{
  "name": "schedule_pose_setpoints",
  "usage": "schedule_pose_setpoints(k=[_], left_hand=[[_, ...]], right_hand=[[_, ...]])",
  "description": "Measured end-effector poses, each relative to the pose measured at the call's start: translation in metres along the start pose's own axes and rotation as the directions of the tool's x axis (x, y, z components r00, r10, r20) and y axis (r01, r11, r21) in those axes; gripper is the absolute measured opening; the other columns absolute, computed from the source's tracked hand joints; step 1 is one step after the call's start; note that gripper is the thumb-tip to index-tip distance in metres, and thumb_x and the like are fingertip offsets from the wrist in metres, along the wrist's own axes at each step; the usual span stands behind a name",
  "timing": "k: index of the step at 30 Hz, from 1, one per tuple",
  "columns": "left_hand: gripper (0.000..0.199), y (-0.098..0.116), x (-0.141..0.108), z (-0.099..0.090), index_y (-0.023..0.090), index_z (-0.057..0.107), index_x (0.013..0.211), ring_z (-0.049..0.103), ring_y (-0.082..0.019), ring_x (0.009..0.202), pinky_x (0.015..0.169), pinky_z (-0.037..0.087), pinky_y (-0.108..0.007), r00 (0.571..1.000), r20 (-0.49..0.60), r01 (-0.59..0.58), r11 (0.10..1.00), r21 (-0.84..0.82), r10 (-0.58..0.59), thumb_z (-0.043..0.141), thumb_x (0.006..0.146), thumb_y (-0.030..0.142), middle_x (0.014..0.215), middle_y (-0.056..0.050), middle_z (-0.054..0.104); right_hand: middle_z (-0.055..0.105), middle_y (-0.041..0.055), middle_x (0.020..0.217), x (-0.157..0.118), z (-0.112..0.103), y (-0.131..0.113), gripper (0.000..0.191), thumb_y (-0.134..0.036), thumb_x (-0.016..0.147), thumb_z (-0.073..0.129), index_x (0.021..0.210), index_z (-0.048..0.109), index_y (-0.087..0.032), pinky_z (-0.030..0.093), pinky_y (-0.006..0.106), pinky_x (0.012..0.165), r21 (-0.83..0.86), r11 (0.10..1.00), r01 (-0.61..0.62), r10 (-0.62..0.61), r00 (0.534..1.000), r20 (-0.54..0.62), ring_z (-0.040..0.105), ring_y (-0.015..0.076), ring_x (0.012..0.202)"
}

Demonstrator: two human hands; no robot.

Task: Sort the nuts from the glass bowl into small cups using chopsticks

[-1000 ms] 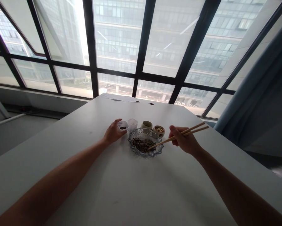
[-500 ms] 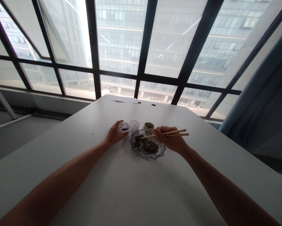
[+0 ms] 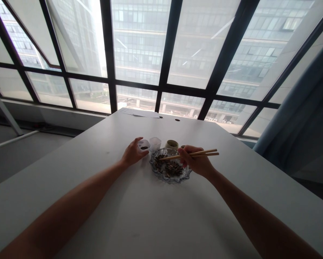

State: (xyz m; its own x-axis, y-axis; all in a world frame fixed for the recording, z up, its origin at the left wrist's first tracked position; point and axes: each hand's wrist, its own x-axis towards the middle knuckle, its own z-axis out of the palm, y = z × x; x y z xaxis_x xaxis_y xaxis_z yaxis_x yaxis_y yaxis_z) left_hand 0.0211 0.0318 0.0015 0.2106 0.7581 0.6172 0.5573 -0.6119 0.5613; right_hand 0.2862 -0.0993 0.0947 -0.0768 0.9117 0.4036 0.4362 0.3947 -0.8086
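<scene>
Dipping chopsticks (image 3: 201, 153) into the glass bowl (image 3: 170, 179)

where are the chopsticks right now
In the head view, the chopsticks are in the right hand, right of centre, their tips down among the seeds in the left part of the glass bowl.

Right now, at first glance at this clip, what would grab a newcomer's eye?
Probably the bright window with its dark frame, filling the upper half of the view. Next, the glass bowl of dark, seed-like bits near the middle of the white table, with the right hand holding chopsticks over it. Just left of the bowl, the left hand grips a small clear cup.
</scene>
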Motion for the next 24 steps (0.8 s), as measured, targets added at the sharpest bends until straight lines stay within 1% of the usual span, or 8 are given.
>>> schedule_pose_setpoints(k=[2,5,9,12,16,18,21,24], left_hand=[[0.069,0.000,0.000,0.000,0.022,0.047,0.133,0.065,-0.027,0.109,0.093,0.055,-0.044,1.000,-0.013,-0.016,1.000,-0.010,0.016,0.076,0.072,0.037,0.128,-0.012,0.064],[0.068,0.002,0.000,-0.001,0.021,0.047,0.132,0.064,-0.027,0.113,0.096,0.053,-0.044,0.998,-0.048,-0.038,0.999,-0.016,0.037,0.076,0.072,0.031,0.128,-0.012,0.063],[0.068,0.006,0.000,-0.002,0.019,0.046,0.132,0.066,-0.027,0.110,0.097,0.053,-0.043,0.997,-0.061,-0.059,0.998,-0.028,0.057,0.076,0.071,0.026,0.124,-0.012,0.065],[0.068,0.006,-0.001,-0.002,0.020,0.046,0.132,0.065,-0.027,0.111,0.097,0.053,-0.043,0.996,-0.059,-0.066,0.997,-0.028,0.065,0.076,0.072,0.027,0.126,-0.013,0.064],[0.068,0.004,0.000,0.000,0.020,0.046,0.133,0.065,-0.027,0.111,0.097,0.053,-0.043,0.995,-0.057,-0.084,0.996,-0.023,0.083,0.076,0.072,0.029,0.126,-0.013,0.064],[0.069,0.003,-0.001,0.000,0.020,0.045,0.133,0.066,-0.026,0.110,0.097,0.053,-0.043,0.994,-0.061,-0.090,0.996,-0.022,0.088,0.077,0.072,0.029,0.125,-0.012,0.065],[0.069,0.002,-0.001,0.000,0.021,0.045,0.133,0.065,-0.026,0.111,0.098,0.053,-0.043,0.992,-0.067,-0.107,0.994,-0.016,0.105,0.077,0.072,0.029,0.125,-0.012,0.065],[0.071,0.003,-0.001,0.000,0.022,0.044,0.134,0.065,-0.027,0.112,0.099,0.052,-0.044,0.991,-0.054,-0.125,0.992,-0.010,0.124,0.078,0.072,0.030,0.127,-0.012,0.064]], right_hand=[[0.065,0.0031,0.051,0.002,-0.004,0.008,0.051,-0.068,0.079,0.066,0.063,0.061,-0.020,0.047,0.024,0.035,0.064,0.997,-0.052,0.059,0.993,-0.099,0.058,0.0141,0.038],[0.065,0.0037,0.048,0.005,-0.012,0.025,0.056,-0.073,0.070,0.070,0.066,0.063,-0.018,0.048,0.025,0.034,0.183,0.975,-0.126,0.169,0.956,-0.241,0.057,0.0144,0.035],[0.064,0.0039,0.047,0.006,-0.022,0.041,0.056,-0.071,0.065,0.076,0.066,0.063,-0.016,0.048,0.024,0.034,0.285,0.946,-0.154,0.239,0.926,-0.292,0.056,0.0136,0.035],[0.064,0.0039,0.048,0.008,-0.024,0.038,0.055,-0.071,0.066,0.075,0.066,0.062,-0.017,0.047,0.024,0.034,0.292,0.948,-0.128,0.224,0.918,-0.326,0.056,0.0134,0.036],[0.065,0.0036,0.051,0.013,-0.006,0.010,0.052,-0.071,0.077,0.066,0.066,0.060,-0.020,0.048,0.026,0.037,0.164,0.986,0.001,0.066,0.912,-0.405,0.056,0.0141,0.037],[0.066,0.0034,0.053,0.019,0.011,-0.006,0.051,-0.069,0.083,0.060,0.067,0.060,-0.021,0.047,0.026,0.039,0.076,0.995,0.071,-0.042,0.944,-0.328,0.058,0.0140,0.039],[0.066,0.0033,0.056,0.031,0.038,-0.023,0.049,-0.065,0.086,0.060,0.064,0.057,-0.022,0.048,0.025,0.044,-0.058,0.983,0.174,-0.180,0.976,-0.124,0.061,0.0145,0.044],[0.066,0.0020,0.055,0.043,0.052,-0.027,0.049,-0.067,0.083,0.062,0.065,0.059,-0.022,0.047,0.024,0.046,-0.123,0.978,0.166,-0.167,0.986,0.003,0.061,0.0143,0.048]])
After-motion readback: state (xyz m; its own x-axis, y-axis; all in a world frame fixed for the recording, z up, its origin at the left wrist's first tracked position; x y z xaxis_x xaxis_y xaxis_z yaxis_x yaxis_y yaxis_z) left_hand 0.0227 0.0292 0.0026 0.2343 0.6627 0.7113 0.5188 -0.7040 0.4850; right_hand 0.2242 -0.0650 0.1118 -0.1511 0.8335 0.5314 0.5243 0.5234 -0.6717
